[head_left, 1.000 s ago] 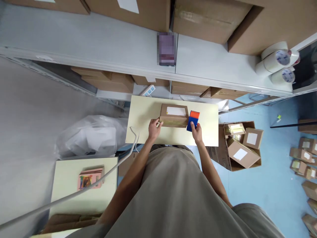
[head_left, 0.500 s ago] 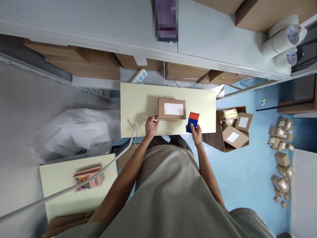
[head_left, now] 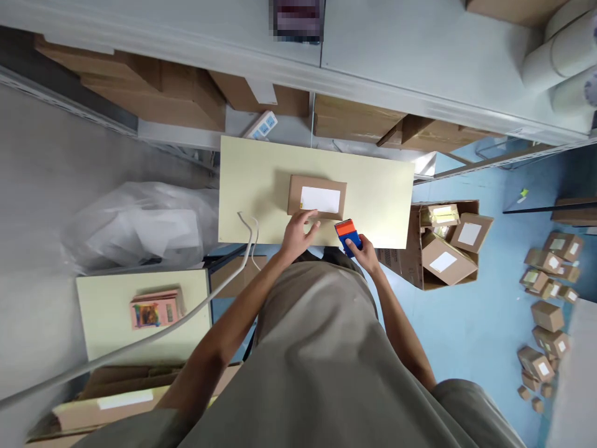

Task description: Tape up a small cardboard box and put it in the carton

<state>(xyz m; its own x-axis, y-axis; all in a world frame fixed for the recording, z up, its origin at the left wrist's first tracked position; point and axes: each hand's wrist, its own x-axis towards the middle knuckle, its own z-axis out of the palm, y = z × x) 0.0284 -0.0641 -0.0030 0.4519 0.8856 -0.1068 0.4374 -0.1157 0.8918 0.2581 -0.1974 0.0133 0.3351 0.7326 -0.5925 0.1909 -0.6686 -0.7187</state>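
Observation:
A closed brown cardboard box with a white label lies on the pale yellow table. By the box's near edge, my left hand has its fingers apart and holds nothing; I cannot tell whether the fingertips touch the cardboard. My right hand grips a small blue-and-red block-like object, thumb on its blue part. That object is tilted, just to the right of the box and over the table's near edge.
Right of the table stands a large open carton with labelled boxes inside. More parcels lie on the blue floor. A white cable crosses at left above a side table with pink packages. A grey shelf spans the back.
My left hand has moved from the box's left corner to the middle of its near edge, and its fingers have spread. My right hand has brought the blue-and-red object left and tilted it.

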